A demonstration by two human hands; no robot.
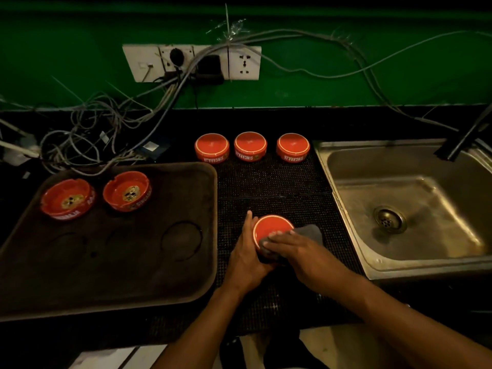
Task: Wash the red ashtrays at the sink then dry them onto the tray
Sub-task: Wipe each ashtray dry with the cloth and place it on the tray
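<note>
Drying is the step in hand, judging from the layout: the person holds one red ashtray point(271, 227) upside down over the black studded mat point(271, 179), between the tray point(159, 275) and the sink point(399, 209). The left hand point(246, 251) wraps around the side of this ashtray, fingers curled on its wall, with the index finger lying straighter along the rim. The right hand point(290, 247) lies flat with fingers nearly straight and presses a grey cloth point(308, 231) onto the ashtray's base. Two ashtrays point(68, 199) point(127, 191) already stand right way up on the tray at its far left part, each round, glossy, with notches in the rim and a gold emblem inside. Three more point(212, 148) point(250, 146) point(293, 147) wait upside down in a row at the back of the mat, well apart from the hands. The next move probably calls for turning the piece to wipe its hollow, then placing it on the tray beside the others. The tray is dark, rectangular with rounded corners, and its surface looks matte with faint ring marks. The sink is dull steel with a round drain point(390, 219).
</note>
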